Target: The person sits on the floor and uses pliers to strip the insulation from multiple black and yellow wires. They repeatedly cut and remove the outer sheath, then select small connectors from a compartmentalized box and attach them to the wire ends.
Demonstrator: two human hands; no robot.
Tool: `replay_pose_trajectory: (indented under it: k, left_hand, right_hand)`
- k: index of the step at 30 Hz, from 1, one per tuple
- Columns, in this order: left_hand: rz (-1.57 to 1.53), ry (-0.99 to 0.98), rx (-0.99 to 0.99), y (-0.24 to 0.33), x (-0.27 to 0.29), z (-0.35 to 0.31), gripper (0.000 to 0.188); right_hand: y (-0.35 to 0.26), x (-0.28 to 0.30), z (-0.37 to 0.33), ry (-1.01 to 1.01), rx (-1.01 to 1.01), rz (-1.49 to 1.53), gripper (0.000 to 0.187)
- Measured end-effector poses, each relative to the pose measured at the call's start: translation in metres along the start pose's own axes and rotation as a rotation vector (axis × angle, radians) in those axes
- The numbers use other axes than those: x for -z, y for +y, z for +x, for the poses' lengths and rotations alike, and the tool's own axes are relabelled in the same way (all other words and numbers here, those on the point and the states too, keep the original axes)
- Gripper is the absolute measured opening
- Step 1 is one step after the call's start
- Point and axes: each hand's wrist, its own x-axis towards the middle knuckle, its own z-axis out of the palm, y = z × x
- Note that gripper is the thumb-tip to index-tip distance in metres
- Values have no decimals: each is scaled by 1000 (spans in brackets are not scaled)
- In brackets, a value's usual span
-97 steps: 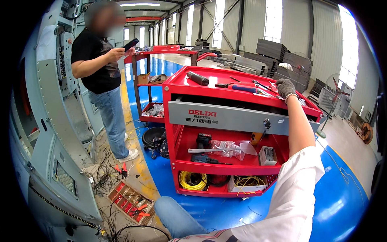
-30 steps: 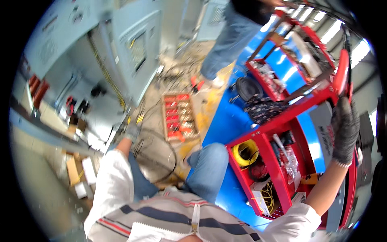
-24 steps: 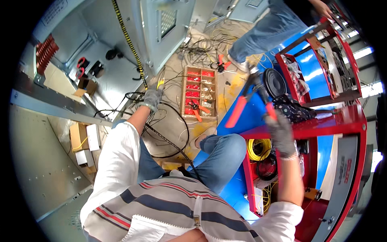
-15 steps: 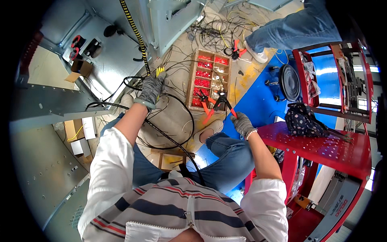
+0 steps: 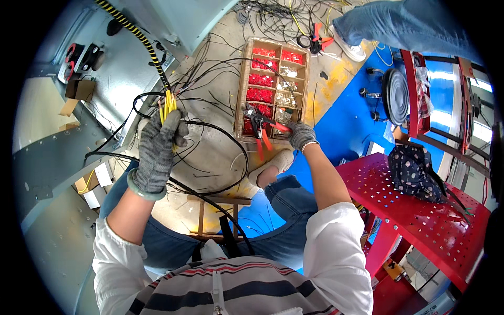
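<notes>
My left hand (image 5: 159, 149), in a grey knit glove, closes round a bundle of yellow wires (image 5: 168, 105). The bundle comes out of a yellow-and-black striped sleeve (image 5: 128, 25). My right hand (image 5: 303, 136), also gloved, has its fingers closed at the end of a red handle of dark-headed pliers (image 5: 281, 126). The pliers lie over the near left corner of a divided box (image 5: 241, 86). More red handles overlap there, seemingly from a second tool. Small red pieces and small pale pieces fill the box's compartments.
Black cable (image 5: 247, 163) loops between my arms. Loose wires and red-handled tools (image 5: 316, 41) lie on the floor beyond the box, near another person's leg (image 5: 388, 23). A red perforated bench (image 5: 367, 184) carrying a dark patterned bag (image 5: 415, 173) stands right; a metal cabinet (image 5: 121, 68) stands left.
My right hand has moved forward and left, bringing the pliers over the box corner beside the other tool. My left hand still holds the yellow wires. The whole view has shifted.
</notes>
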Motion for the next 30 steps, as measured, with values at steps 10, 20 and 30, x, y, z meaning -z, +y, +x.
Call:
replay_pose_trajectory:
  k: [10, 20, 30]
  left_hand:
    - [100, -40, -27, -9, -22, 1, 24]
    - [250, -118, 98, -20, -22, 7, 23]
    - [348, -148, 157, -17, -25, 1, 22]
  right_hand:
    - [43, 3, -3, 383, -166, 363, 15]
    - [28, 2, 42, 409, -191, 528, 24]
    - [73, 54, 30, 494, 106, 671, 22]
